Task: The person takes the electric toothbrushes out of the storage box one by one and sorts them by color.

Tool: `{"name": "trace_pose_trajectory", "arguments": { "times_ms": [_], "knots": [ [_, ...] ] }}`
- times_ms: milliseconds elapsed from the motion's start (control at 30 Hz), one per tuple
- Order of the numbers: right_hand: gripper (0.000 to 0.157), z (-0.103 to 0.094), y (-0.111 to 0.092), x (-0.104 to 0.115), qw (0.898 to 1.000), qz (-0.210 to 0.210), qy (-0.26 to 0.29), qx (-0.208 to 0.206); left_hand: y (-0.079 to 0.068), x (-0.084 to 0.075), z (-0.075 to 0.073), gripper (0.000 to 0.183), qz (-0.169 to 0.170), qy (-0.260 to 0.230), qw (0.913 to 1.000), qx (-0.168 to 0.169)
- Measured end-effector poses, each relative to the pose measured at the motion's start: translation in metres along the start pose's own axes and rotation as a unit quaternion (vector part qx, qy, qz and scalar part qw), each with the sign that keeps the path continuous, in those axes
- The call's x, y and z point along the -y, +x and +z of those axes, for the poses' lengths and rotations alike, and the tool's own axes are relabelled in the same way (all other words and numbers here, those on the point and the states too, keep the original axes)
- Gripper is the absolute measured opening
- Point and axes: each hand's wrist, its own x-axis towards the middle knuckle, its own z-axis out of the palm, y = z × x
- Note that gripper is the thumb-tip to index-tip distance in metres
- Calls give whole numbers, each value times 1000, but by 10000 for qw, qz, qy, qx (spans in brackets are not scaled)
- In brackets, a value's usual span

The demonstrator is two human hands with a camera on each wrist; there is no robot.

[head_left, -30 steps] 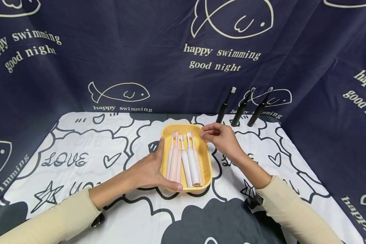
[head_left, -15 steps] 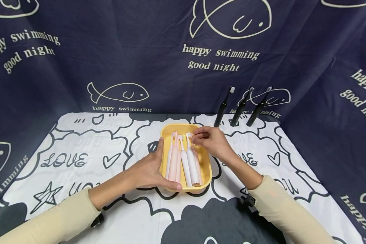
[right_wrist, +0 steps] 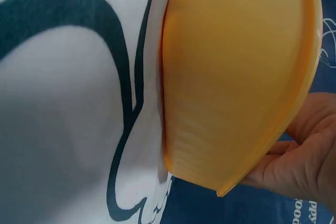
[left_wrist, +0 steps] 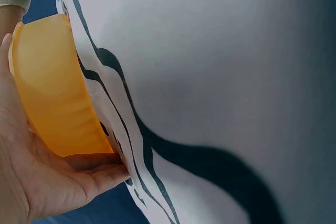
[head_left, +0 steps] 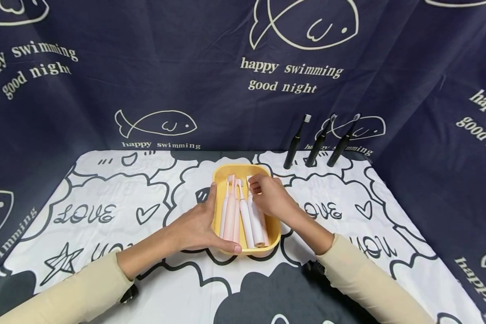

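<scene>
A yellow plastic tray sits on the patterned cloth, holding several white and pink electric toothbrushes side by side. My left hand grips the tray's left side, thumb over the front rim; the left wrist view shows its fingers curled against the yellow wall. Inside the tray's right part, my right hand has its curled fingertips at the neck of a white toothbrush. They cover the upper part of the pink toothbrush beside it. I cannot tell whether the fingers pinch either one.
Three black electric toothbrushes, the nearest-left one among them, stand upright at the back right. A dark blue fish-print curtain rises behind the table. The white cloth with black drawings covers the tabletop.
My right hand has moved left and inward from the tray's right rim to the heads of the toothbrushes. My left hand keeps its hold on the tray, and the toothbrushes stay in place.
</scene>
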Motion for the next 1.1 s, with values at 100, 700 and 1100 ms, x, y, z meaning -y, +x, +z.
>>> {"name": "trace_pose_trajectory", "arguments": {
  "times_ms": [100,700,1100],
  "knots": [
    [38,2,-1,3,9986,19,-520,42,0,0,0,182,-17,-29,10000,29],
    [24,34,26,-26,9889,283,-1330,604,-1,0,-1,179,-64,-155,9998,96],
    [20,74,63,-75,9791,88,-1964,517,-1,0,-1,180,-95,-91,9999,69]
  ]
}}
